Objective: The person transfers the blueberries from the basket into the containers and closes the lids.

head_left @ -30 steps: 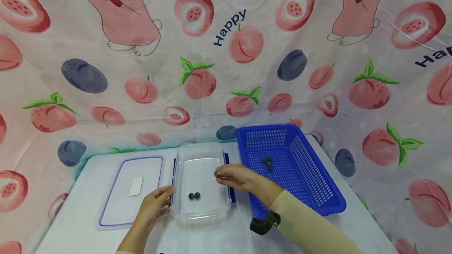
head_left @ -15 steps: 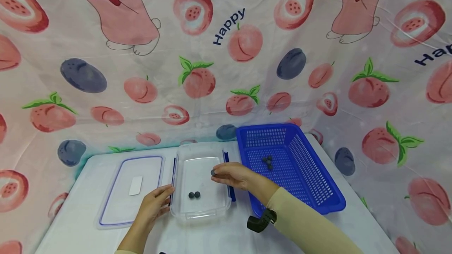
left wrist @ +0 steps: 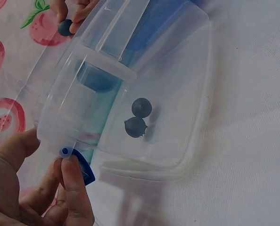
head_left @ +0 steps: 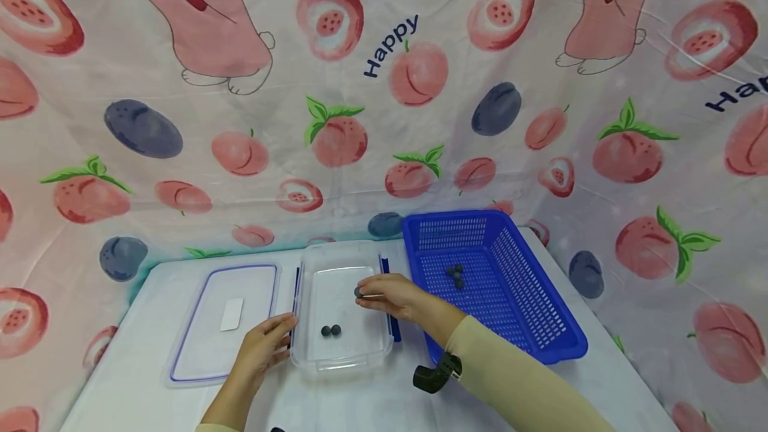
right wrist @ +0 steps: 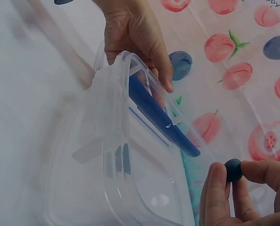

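The right hand [head_left: 393, 297] is held over the clear plastic box [head_left: 343, 345], with thumb and fingertips [right wrist: 215, 186] pinching one small dark blue ball [head_left: 358, 292]; the right wrist view shows the ball [right wrist: 233, 170] clamped between the thumb tip and a fingertip, above the box's open top. The ball is clear of the box floor and toward its right wall. The left hand [head_left: 261, 351] rests against the left side of the box, fingers curled about the blue latch [left wrist: 78, 165] on that wall; the left wrist view shows a finger pressed on the latch and the thumb against the box rim. Two more dark balls [head_left: 330, 331] lie on the box floor, touching each other, near the front half; the left wrist view shows the same pair [left wrist: 138, 117] side by side. The box stands on a white table [head_left: 138, 379]. Its lid [head_left: 198, 352] lies flat just to the left of the box, with a white label near its centre. A blue basket [head_left: 540, 325] stands just to the right of the box, with a small cluster of dark balls [head_left: 455, 275] on its floor toward the far end. A patterned fruit-print cloth [head_left: 384, 119] hangs behind the table.
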`<state>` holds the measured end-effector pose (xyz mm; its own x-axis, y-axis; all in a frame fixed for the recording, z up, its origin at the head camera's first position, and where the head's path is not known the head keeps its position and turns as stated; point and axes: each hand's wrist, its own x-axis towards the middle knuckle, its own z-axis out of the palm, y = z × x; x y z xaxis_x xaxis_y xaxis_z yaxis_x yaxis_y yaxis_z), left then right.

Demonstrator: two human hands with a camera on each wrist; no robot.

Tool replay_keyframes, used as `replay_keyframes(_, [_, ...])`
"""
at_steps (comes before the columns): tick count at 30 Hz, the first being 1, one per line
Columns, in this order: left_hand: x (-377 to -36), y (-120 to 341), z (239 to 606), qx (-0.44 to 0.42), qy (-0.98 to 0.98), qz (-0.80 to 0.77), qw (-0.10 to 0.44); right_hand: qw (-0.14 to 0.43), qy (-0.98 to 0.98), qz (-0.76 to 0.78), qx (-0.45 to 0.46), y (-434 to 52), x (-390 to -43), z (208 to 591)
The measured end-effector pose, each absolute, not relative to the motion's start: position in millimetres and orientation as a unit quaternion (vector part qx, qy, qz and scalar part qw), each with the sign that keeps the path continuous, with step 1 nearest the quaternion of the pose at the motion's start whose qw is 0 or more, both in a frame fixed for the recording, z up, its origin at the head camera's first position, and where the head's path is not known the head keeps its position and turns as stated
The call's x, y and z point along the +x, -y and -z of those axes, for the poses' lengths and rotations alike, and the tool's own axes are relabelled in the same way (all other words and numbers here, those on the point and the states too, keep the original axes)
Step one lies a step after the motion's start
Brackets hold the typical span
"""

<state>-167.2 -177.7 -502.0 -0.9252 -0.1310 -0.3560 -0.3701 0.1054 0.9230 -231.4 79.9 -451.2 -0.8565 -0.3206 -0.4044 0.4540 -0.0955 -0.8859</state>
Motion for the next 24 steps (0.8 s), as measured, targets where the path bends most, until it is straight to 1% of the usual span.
replay_keyframes(18, [-168, 179, 504, -0.174, -0.737, -0.647, 0.09, 0.285, -0.628, 0.722, 0.056, -61, -232, 454])
replay_keyframes(24, [-167, 178, 505, -0.176, -0.735, -0.649, 0.087, 0.281, -0.635, 0.717, 0.055, -55, -233, 459])
